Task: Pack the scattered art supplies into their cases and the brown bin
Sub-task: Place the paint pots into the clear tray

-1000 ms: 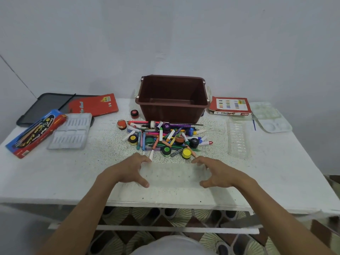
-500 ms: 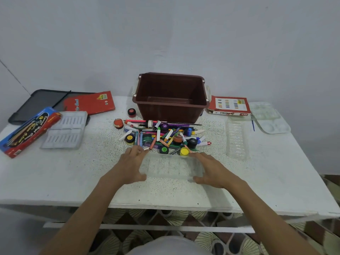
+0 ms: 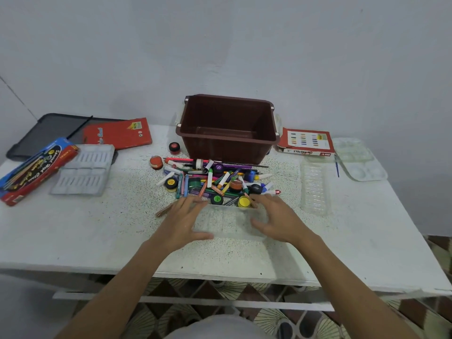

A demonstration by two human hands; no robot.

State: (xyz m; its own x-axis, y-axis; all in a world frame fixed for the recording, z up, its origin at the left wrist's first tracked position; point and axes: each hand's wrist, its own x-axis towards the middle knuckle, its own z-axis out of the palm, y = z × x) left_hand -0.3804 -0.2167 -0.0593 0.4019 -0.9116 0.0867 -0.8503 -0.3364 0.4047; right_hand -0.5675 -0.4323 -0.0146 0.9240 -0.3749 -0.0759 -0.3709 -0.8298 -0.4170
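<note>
Your left hand (image 3: 182, 220) lies spread on the left end of the clear thin-plastic slotted tray (image 3: 230, 222), centre-near, just short of the marker-and-paint-pot pile (image 3: 215, 179). Your right hand (image 3: 277, 220) is spread on its right end. The tray is likely light, flexy and slick: grip both end rims and don't squeeze.

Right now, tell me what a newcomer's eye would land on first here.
The bright heap of markers and paint pots sits at the centre of the table, just in front of the empty brown bin. Nearer the camera, the left hand and right hand flank a clear plastic tray.
</note>
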